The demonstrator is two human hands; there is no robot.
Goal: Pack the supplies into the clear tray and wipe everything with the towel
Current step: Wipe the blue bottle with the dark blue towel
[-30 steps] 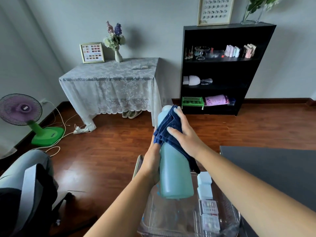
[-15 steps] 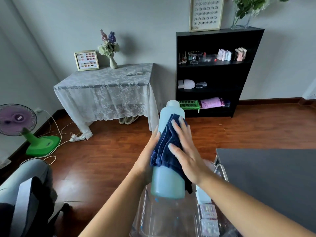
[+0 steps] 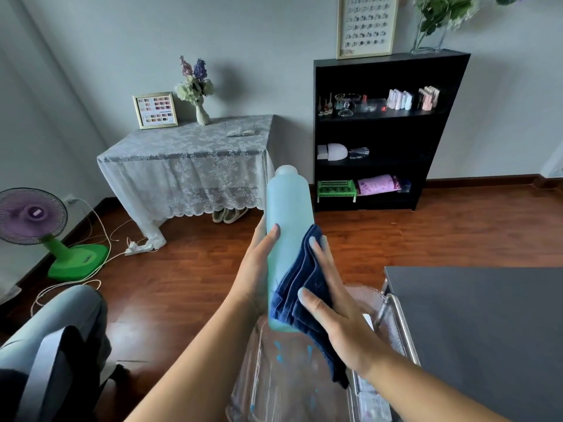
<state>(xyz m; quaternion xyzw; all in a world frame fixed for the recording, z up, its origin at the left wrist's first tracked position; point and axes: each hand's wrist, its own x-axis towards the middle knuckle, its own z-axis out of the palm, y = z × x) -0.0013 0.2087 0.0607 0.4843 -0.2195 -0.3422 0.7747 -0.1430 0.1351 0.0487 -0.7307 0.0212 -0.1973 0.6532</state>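
Observation:
A tall pale-blue bottle [image 3: 288,208] stands upright in the air over the clear tray [image 3: 274,388]. My left hand [image 3: 259,269] grips the bottle's lower half from the left, thumb across its front. My right hand [image 3: 332,306] presses a folded dark-blue towel [image 3: 300,287] flat against the bottle's lower right side, fingers nearly straight. The towel's tail hangs down toward the tray. Small white boxes [image 3: 370,394] lie in the tray's right part, mostly hidden behind my right arm.
A dark grey table top [image 3: 475,330] lies to the right of the tray. A black shelf unit [image 3: 380,132] with supplies stands at the back wall, beside a lace-covered table [image 3: 189,159]. A purple fan [image 3: 33,217] and cables lie on the wooden floor at left.
My right hand has slid the towel down the bottle from its top to its lower half, baring the cap and upper body. My left hand keeps its grip.

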